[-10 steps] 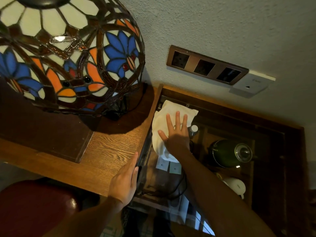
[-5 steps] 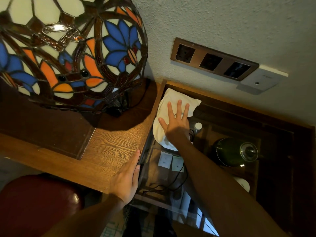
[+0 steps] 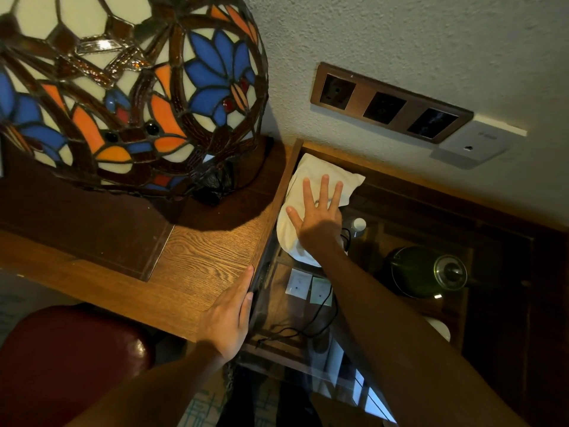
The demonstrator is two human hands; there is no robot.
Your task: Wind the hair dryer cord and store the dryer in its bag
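Note:
A white cloth bag [image 3: 311, 174] lies on the glass top of a low side table [image 3: 400, 192], pushed against the wall corner beside the desk. My right hand [image 3: 317, 214] rests flat on the bag with the fingers spread, holding nothing. A bit of black cord [image 3: 346, 238] shows at the bag's near right edge by my wrist. The hair dryer itself is hidden. My left hand [image 3: 229, 315] lies flat on the right edge of the wooden desk [image 3: 197, 266], fingers together.
A large stained-glass lamp [image 3: 123, 87] fills the desk's back left. A socket panel [image 3: 391, 107] and a white wall box [image 3: 474, 143] are on the wall. Under the glass are a green kettle [image 3: 428, 272], a small bottle [image 3: 357, 224], sachets [image 3: 308, 286] and a black cable [image 3: 308, 328]. A red seat [image 3: 70, 362] is at lower left.
The view has shifted slightly closer and down. My right hand stays flat on the bag, which sits a little nearer the wall. My left hand has not moved.

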